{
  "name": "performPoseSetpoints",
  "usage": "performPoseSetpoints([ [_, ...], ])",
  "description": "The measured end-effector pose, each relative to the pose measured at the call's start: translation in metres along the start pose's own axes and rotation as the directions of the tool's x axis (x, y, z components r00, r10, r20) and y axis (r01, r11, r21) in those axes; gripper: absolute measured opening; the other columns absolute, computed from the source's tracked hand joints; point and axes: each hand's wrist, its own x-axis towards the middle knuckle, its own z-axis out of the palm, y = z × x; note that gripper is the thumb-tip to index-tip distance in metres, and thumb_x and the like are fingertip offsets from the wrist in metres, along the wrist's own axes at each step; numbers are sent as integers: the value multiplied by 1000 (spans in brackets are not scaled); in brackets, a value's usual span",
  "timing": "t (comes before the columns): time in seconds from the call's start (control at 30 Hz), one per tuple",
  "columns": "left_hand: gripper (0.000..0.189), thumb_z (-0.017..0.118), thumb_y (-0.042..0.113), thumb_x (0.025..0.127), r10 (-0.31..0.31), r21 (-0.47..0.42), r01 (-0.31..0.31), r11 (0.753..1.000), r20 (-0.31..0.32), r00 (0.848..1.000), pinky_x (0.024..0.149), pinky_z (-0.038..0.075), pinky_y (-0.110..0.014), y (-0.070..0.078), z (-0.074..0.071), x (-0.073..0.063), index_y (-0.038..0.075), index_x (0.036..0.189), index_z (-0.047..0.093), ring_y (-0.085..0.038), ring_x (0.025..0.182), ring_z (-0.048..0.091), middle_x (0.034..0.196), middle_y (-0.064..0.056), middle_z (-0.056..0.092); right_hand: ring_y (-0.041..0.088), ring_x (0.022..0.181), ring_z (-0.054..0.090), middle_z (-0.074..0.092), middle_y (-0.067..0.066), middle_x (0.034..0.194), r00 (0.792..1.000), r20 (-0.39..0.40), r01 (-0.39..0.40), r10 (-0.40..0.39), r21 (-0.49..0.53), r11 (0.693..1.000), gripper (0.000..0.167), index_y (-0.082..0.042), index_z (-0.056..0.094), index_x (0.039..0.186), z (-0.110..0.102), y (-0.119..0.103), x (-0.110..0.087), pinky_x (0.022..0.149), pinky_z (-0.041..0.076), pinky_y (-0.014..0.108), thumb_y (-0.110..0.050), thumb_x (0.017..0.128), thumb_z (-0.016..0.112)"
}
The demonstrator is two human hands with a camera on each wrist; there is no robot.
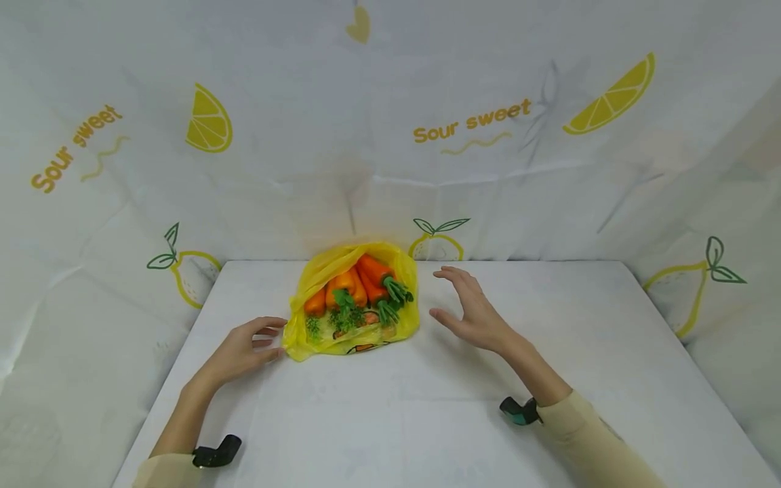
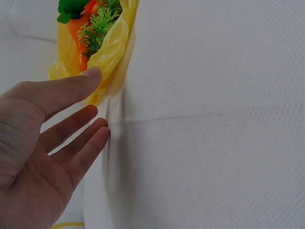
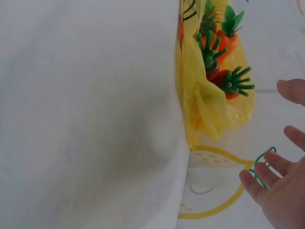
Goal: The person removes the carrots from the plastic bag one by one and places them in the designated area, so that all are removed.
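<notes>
A yellow plastic bag (image 1: 293, 332) lies with its mouth spread at the back of the table, holding several orange carrots (image 1: 373, 270) with green tops. My left hand (image 1: 244, 349) is at the bag's left edge, fingers loosely bent; in the left wrist view the thumb (image 2: 90, 78) overlaps the yellow plastic, and whether it touches I cannot tell. To the right of the bag, my right hand (image 1: 470, 312) hovers apart from it, thumb and fingers spread. In the right wrist view, this hand (image 3: 281, 181) holds nothing.
The bag rests on a white-covered table (image 1: 390, 420). Behind it hangs a white cloth (image 1: 293, 135) printed with lemons and lettering. A dark wrist-worn device (image 1: 216, 452) is on the left wrist, and a similar device (image 1: 518, 411) on the right.
</notes>
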Motion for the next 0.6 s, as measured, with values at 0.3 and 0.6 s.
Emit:
performPoseSetpoints([
  [0.3,53,86,14,93,6,5,-6,1000,12,1000,101,63,-52,-4,0,0,2,140,66,-40,122,73,136,-20,73,39,156,39,42,17,169,999,21,33,-33,26,999,70,-8,43,160,7,-10,14,126,38,67,-23,101,76],
  [0.6,55,87,15,92,-6,-64,7,998,11,1000,99,64,-47,-7,-1,2,3,141,66,-35,117,75,132,-19,75,40,150,47,49,19,162,997,22,72,-74,98,993,67,-2,47,156,12,-17,33,121,48,61,-17,99,78],
])
